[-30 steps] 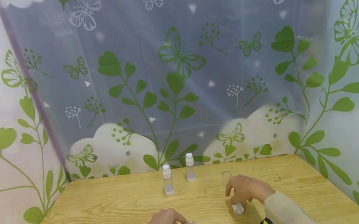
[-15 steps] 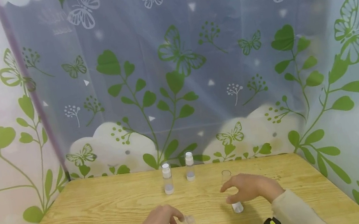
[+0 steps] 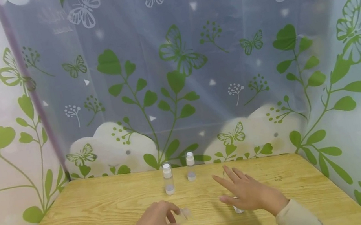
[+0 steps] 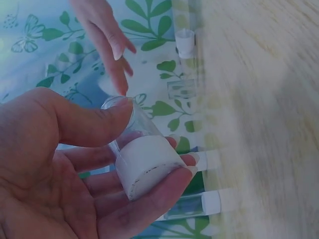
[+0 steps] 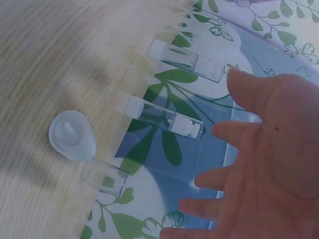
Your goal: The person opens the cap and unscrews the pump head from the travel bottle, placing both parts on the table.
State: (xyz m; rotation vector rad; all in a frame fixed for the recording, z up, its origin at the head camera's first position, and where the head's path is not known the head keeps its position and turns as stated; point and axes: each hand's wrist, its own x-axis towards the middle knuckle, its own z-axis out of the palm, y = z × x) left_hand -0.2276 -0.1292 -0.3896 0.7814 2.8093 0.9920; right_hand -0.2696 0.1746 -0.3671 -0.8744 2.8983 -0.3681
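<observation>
Thumb and fingers of my left hand (image 3: 154, 222) hold a small clear bottle with a white base (image 4: 147, 164). It is tilted above the table, and in the head view its clear part is faint. My right hand (image 3: 252, 192) hovers to the right with its fingers spread, holding nothing. Partly covered by that hand in the head view, a white pump top (image 5: 72, 135) stands on the table. A clear cap (image 5: 104, 178) stands just beyond it, mostly hidden from the head camera.
Two capped clear pump bottles, a nearer one (image 3: 168, 180) and a farther one (image 3: 190, 166), stand upright toward the back of the wooden table (image 3: 110, 204). A patterned curtain (image 3: 173, 70) hangs behind the table's back edge.
My right hand has come away from the white pump top and spread its fingers. My left hand, still holding the bottle, has shifted slightly left and farther from me.
</observation>
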